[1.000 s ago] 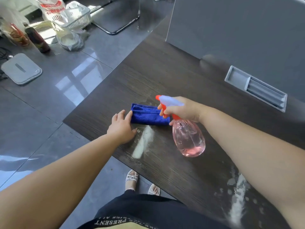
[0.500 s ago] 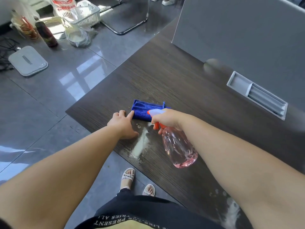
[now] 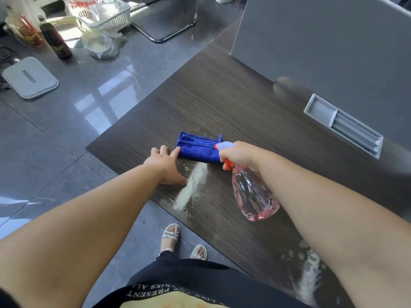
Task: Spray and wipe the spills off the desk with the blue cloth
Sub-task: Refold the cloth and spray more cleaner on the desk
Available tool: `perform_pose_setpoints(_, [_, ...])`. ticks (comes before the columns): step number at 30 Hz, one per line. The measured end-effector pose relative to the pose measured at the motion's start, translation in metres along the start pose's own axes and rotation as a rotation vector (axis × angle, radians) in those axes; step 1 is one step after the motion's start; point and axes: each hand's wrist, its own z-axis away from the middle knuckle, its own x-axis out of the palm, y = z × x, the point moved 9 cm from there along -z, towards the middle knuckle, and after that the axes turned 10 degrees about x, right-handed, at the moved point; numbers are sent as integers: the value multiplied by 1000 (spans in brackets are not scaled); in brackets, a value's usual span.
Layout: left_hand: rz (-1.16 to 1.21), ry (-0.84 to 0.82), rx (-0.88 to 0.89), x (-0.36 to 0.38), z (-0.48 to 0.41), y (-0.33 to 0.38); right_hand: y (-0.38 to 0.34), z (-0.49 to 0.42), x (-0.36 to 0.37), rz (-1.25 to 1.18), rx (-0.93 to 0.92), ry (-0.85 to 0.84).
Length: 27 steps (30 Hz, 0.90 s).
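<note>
Blue cloth (image 3: 198, 147) touches the flat, spread left hand (image 3: 165, 165); right hand (image 3: 239, 154) grips spray bottle (image 3: 253, 192).

- An office workspace, seen from above.
- A dark wood-grain desk (image 3: 233, 103) has a grey partition panel (image 3: 322, 41) standing along its far edge.
- A grey plastic cable-port cover (image 3: 343, 125) is set into the desktop.
- The floor (image 3: 55, 130) is glossy grey tile reflecting window light.
- A chrome chair base (image 3: 169, 34) stands on it.
- A white plastic basket (image 3: 106, 13), bottles (image 3: 55, 40) and bags sit together on the floor.
</note>
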Motion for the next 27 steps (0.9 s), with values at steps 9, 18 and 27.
perform_pose_setpoints(9, [17, -18, -10, -1, -6, 2, 11, 10, -1, 43, 12, -33])
perform_pose_setpoints(18, [8, -33, -7, -1, -6, 1, 9, 9, 8, 25, -3, -73])
perform_pose_setpoints(27, [14, -46, -2, 0, -5, 0, -24, 8, 30, 24, -77, -107])
